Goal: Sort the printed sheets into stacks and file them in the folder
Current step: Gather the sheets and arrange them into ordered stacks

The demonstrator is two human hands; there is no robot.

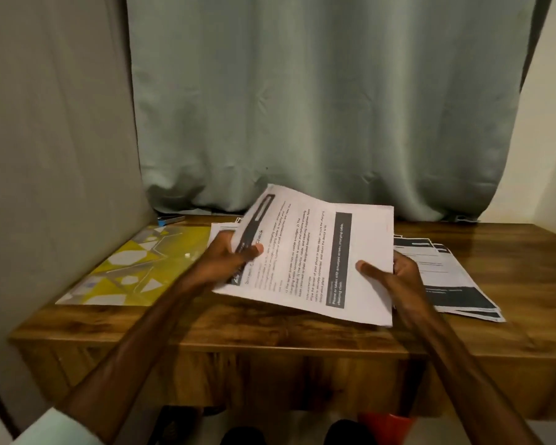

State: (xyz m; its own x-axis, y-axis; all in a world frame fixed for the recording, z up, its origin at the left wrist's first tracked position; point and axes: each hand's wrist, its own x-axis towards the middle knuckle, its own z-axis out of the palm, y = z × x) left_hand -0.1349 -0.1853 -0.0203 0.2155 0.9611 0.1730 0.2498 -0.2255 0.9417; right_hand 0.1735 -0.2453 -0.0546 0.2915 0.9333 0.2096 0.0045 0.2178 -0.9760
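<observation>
White printed sheets sit in both our hands, just above the middle of the wooden worktop. Our left hand pinches their edge at 9 o'clock, thumb on top. Our right hand has its fingers curled round their edge at 3 o'clock. The yellow folder lies flat at 9 o'clock. Other loose sheets lie spread out at 3 o'clock.

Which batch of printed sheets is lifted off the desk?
The held sheets, gripped by left hand and right hand; the right stack lies flat.
</observation>
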